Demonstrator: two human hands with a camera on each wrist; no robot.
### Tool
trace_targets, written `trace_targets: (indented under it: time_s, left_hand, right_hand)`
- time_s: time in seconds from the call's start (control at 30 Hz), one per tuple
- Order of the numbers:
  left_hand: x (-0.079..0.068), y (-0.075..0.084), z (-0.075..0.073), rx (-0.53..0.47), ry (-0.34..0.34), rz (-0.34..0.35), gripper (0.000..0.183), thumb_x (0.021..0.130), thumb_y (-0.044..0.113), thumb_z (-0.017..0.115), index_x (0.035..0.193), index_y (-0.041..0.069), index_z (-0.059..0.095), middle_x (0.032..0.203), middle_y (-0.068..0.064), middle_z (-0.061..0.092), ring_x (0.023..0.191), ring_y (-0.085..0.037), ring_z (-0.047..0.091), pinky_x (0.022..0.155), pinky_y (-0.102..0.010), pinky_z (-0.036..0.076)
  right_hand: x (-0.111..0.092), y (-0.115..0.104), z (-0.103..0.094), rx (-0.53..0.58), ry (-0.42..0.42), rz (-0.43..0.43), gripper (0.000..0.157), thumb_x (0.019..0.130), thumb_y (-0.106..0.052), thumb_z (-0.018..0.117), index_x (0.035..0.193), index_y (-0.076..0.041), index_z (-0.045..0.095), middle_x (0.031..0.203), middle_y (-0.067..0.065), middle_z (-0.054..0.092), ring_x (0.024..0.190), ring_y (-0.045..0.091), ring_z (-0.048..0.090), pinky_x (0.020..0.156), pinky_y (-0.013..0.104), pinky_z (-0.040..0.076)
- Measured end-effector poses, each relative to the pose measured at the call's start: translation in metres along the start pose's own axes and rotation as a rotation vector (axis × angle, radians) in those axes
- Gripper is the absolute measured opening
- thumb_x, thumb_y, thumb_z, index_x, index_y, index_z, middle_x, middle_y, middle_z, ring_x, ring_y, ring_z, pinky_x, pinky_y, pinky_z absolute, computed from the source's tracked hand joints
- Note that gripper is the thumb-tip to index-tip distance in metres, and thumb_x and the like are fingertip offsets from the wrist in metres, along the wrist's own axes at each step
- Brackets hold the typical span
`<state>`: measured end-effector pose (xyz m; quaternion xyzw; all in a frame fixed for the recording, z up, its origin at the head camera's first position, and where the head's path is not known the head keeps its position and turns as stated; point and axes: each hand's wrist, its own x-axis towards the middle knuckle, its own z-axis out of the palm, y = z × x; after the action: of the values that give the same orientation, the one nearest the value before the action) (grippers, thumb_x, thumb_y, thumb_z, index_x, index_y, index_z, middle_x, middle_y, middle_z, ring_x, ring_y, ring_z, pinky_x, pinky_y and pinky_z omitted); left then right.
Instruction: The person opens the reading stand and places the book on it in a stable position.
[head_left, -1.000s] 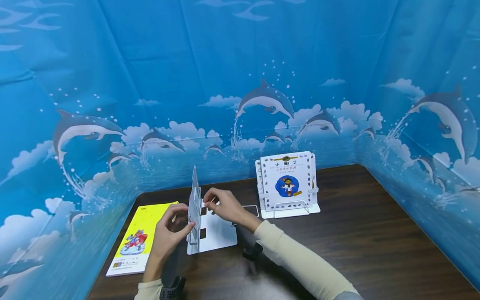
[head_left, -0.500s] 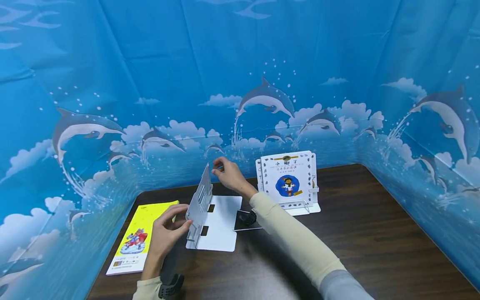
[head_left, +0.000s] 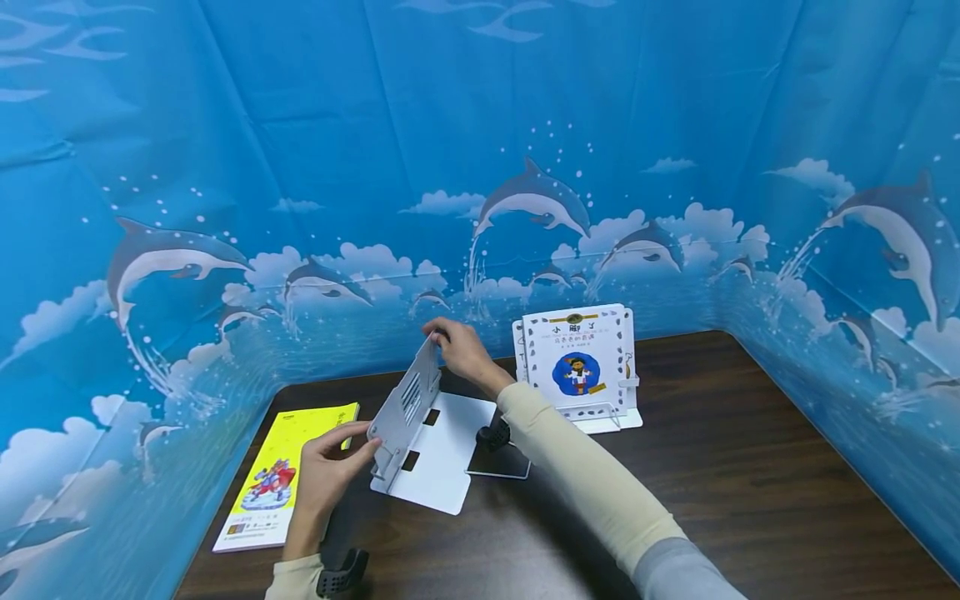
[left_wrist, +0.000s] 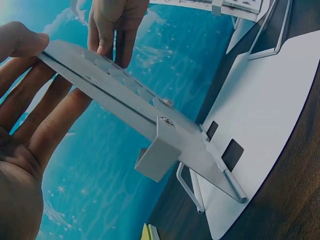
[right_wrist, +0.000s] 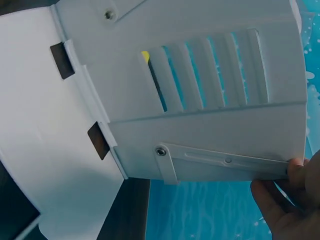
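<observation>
A white metal book stand [head_left: 457, 454] stands unfolded on the table, its slotted panel [head_left: 408, 400] tilted up from the flat base plate. My left hand [head_left: 326, 471] pinches the panel's near edge, thumb on one face and fingers behind it, as the left wrist view shows. At the panel's far upper corner, my right hand [head_left: 461, 350] grips the edge; in the right wrist view its fingertips [right_wrist: 295, 172] lie at the end of a narrow folded metal arm [right_wrist: 220, 156]. A small bent clip [left_wrist: 159, 155] sticks out from the panel. From the base, a wire loop [head_left: 498, 476] extends over the table.
A yellow and white book [head_left: 296, 458] lies flat at the left, beside my left hand. Further right, a second white stand [head_left: 630, 417] holds an upright picture book [head_left: 543, 354]. Behind the dark wooden table [head_left: 720, 467] hangs a blue dolphin-print curtain [head_left: 360, 167].
My right hand has moved from low beside the panel up to its far corner and taken hold there. The panel leans further to the right, and the stand has turned slightly.
</observation>
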<state>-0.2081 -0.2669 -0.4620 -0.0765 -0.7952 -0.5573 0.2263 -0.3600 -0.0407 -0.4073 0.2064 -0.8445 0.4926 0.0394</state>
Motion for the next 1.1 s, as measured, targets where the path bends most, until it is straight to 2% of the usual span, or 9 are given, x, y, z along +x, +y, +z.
trace_targets:
  time_s: [0.2, 0.33, 0.57, 0.8, 0.97, 1.1]
  left_hand:
    - [0.003, -0.005, -0.002, -0.005, 0.045, -0.029, 0.027, 0.090, -0.005, 0.080, 0.117, -0.007, 0.078, 0.103, 0.028, 0.076, 0.103, 0.008, 0.071, 0.083, -0.014, 0.059]
    - [0.009, -0.011, -0.002, -0.018, 0.069, -0.045, 0.027, 0.094, 0.001, 0.079, 0.120, -0.002, 0.078, 0.107, 0.027, 0.076, 0.105, 0.005, 0.071, 0.080, -0.017, 0.061]
    - [0.023, -0.023, 0.002, -0.024, 0.116, -0.041, 0.024, 0.097, 0.007, 0.078, 0.120, 0.000, 0.079, 0.103, 0.024, 0.077, 0.094, 0.001, 0.075, 0.078, -0.018, 0.062]
    - [0.046, -0.034, 0.009, -0.022, 0.162, -0.075, 0.025, 0.098, 0.010, 0.077, 0.121, -0.002, 0.078, 0.097, 0.024, 0.076, 0.086, 0.005, 0.072, 0.081, -0.013, 0.059]
    - [0.065, -0.042, 0.016, -0.032, 0.148, -0.094, 0.027, 0.100, 0.010, 0.075, 0.124, -0.002, 0.076, 0.097, 0.027, 0.074, 0.089, 0.009, 0.071, 0.084, -0.011, 0.057]
    - [0.079, -0.048, 0.022, -0.068, 0.132, -0.091, 0.025, 0.100, 0.009, 0.073, 0.122, -0.003, 0.076, 0.096, 0.022, 0.074, 0.092, 0.007, 0.072, 0.085, -0.013, 0.058]
  right_hand:
    - [-0.001, 0.004, -0.003, -0.068, 0.054, -0.024, 0.031, 0.115, -0.014, 0.047, 0.134, -0.009, 0.070, 0.133, 0.011, 0.072, 0.124, 0.026, 0.069, 0.104, 0.043, 0.058]
    - [-0.002, 0.006, -0.008, -0.122, 0.080, -0.034, 0.030, 0.114, -0.015, 0.048, 0.132, -0.008, 0.071, 0.131, 0.011, 0.074, 0.124, 0.026, 0.070, 0.104, 0.042, 0.059]
    - [-0.009, 0.012, -0.021, -0.203, 0.127, -0.030, 0.028, 0.113, -0.018, 0.052, 0.130, -0.010, 0.073, 0.128, 0.009, 0.076, 0.120, 0.024, 0.073, 0.100, 0.042, 0.061]
    - [-0.019, 0.019, -0.035, -0.284, 0.179, -0.091, 0.026, 0.111, -0.018, 0.056, 0.125, -0.007, 0.074, 0.121, 0.010, 0.078, 0.112, 0.024, 0.076, 0.093, 0.039, 0.064]
    - [-0.027, 0.024, -0.043, -0.344, 0.205, -0.113, 0.024, 0.110, -0.019, 0.059, 0.123, -0.006, 0.075, 0.116, 0.010, 0.079, 0.106, 0.023, 0.077, 0.088, 0.037, 0.064]
    - [-0.033, 0.026, -0.048, -0.369, 0.220, -0.107, 0.024, 0.109, -0.020, 0.060, 0.123, -0.007, 0.076, 0.116, 0.009, 0.080, 0.104, 0.023, 0.077, 0.086, 0.037, 0.064]
